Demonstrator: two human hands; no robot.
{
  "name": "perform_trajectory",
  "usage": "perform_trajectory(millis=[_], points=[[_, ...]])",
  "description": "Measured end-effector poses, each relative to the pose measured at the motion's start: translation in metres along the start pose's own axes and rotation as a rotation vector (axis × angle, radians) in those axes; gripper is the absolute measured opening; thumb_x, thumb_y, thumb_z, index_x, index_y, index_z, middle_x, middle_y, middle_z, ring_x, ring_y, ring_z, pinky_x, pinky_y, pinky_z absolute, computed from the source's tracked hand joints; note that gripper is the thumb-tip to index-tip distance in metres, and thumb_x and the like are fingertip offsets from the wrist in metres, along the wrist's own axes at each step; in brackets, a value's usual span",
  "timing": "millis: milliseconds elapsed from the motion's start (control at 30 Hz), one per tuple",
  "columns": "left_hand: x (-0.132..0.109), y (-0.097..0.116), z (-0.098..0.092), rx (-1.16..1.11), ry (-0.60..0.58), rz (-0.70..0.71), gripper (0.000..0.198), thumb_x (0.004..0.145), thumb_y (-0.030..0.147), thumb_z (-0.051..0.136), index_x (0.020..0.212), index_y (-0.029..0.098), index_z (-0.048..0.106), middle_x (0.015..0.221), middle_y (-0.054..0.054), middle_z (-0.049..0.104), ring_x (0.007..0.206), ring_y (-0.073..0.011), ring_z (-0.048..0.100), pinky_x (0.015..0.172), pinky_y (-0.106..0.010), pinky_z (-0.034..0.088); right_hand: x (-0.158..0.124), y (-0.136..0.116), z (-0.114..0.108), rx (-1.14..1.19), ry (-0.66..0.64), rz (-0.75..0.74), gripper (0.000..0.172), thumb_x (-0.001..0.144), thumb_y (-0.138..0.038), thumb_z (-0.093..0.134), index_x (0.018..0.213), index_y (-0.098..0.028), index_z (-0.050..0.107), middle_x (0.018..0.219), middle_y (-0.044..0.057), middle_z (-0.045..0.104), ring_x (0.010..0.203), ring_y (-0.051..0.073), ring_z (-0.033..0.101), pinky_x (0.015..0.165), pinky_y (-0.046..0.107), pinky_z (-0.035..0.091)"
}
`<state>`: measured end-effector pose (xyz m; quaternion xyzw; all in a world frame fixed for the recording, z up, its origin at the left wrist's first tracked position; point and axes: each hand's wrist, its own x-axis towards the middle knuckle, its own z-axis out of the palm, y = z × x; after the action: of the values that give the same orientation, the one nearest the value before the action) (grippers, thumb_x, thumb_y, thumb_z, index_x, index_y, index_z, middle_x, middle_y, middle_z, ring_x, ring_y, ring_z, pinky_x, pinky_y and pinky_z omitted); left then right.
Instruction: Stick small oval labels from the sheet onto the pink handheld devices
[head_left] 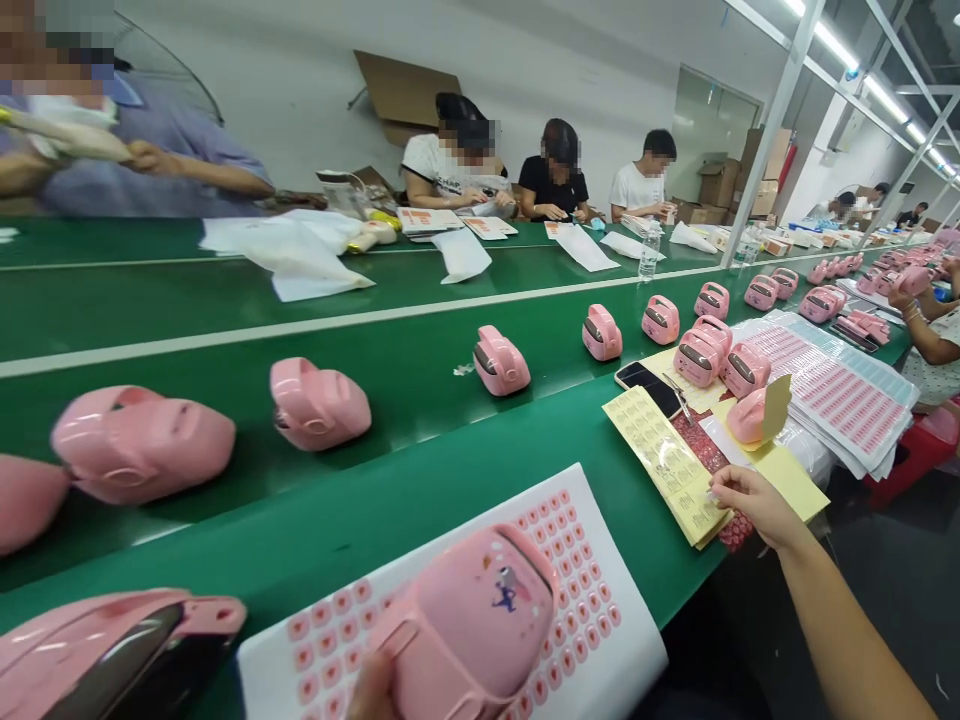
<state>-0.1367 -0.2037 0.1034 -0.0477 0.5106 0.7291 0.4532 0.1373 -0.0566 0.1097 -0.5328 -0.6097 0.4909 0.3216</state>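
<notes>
At the bottom of the view, my left hand (371, 688) grips a glossy pink plastic housing (484, 610) with a carry handle and a small printed cartoon figure. Only the thumb shows; the fingers are hidden behind the housing. Under it lies a white sheet (577, 510) with rows of small pink stickers. My right hand (757, 505) reaches to the right, thumb and forefinger pinched on a small pale sticker (712, 494) above the edge of a yellow label sheet (652, 450). Beside that hand, a yellow paper flap (778, 408) stands against another pink housing (747, 415).
More pink housings (142, 445) line the green table (420, 480). A large one (112, 650) sits at near left. A phone (651, 387), scissors (681, 397) and a stack of printed sheets (825, 375) lie at right. Co-workers (555, 185) sit opposite; a bottle (649, 252) stands between.
</notes>
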Motion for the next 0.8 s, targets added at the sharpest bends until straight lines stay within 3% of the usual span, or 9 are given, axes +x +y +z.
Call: perform_trajectory(millis=[100,200,300,400,533,800], points=[[0.0,-0.004,0.013,0.06,-0.066,0.02,0.07,0.048,0.054,0.077,0.109,0.023,0.063,0.086,-0.003,0.073,0.095,-0.0335,0.063,0.073,-0.041,0.056,-0.009,-0.028,0.017,0.266,-0.134,-0.039,0.035,0.061,-0.05,0.071,0.063,-0.019,0.055,0.07,0.0,0.053,0.063,0.012,0.048,0.06,0.026,0.041],[-0.002,-0.011,0.028,0.087,-0.113,0.14,0.07,0.052,0.055,0.077,0.112,0.023,0.06,0.105,-0.005,0.068,0.102,-0.0288,0.06,0.077,-0.034,0.054,-0.016,-0.054,0.057,0.444,-0.333,-0.082,0.033,0.06,-0.045,0.077,0.061,-0.018,0.057,0.066,-0.002,0.052,0.057,0.01,0.044,0.056,0.024,0.038],[-0.004,-0.016,0.038,0.057,-0.086,0.233,0.069,0.051,0.054,0.079,0.111,0.026,0.059,0.117,-0.006,0.062,0.106,-0.0277,0.057,0.081,-0.034,0.052,-0.019,-0.068,0.099,0.417,-0.428,-0.104,0.029,0.061,-0.041,0.076,0.06,-0.018,0.059,0.063,-0.003,0.051,0.059,0.011,0.045,0.058,0.025,0.037],[-0.005,-0.018,0.037,0.015,-0.119,0.258,0.064,0.052,0.048,0.081,0.108,0.028,0.057,0.125,-0.005,0.058,0.108,-0.0273,0.056,0.083,-0.035,0.05,-0.019,-0.071,0.124,0.325,-0.461,-0.092,0.022,0.061,-0.036,0.075,0.059,-0.018,0.061,0.064,-0.003,0.052,0.062,0.012,0.047,0.062,0.027,0.039],[-0.006,-0.017,0.033,-0.001,-0.138,0.263,0.058,0.057,0.044,0.08,0.107,0.027,0.056,0.127,-0.006,0.056,0.111,-0.0261,0.055,0.084,-0.033,0.048,-0.016,-0.069,0.132,0.264,-0.444,-0.1,0.018,0.06,-0.032,0.074,0.057,-0.019,0.061,0.064,-0.003,0.054,0.064,0.014,0.05,0.067,0.029,0.04],[-0.009,-0.014,0.037,0.01,-0.087,0.271,0.066,0.049,0.051,0.081,0.105,0.026,0.056,0.124,-0.007,0.058,0.112,-0.0276,0.053,0.084,-0.034,0.047,-0.017,-0.069,0.133,0.203,-0.443,-0.116,0.016,0.063,-0.031,0.071,0.058,-0.019,0.061,0.065,-0.003,0.053,0.066,0.014,0.052,0.066,0.029,0.042]])
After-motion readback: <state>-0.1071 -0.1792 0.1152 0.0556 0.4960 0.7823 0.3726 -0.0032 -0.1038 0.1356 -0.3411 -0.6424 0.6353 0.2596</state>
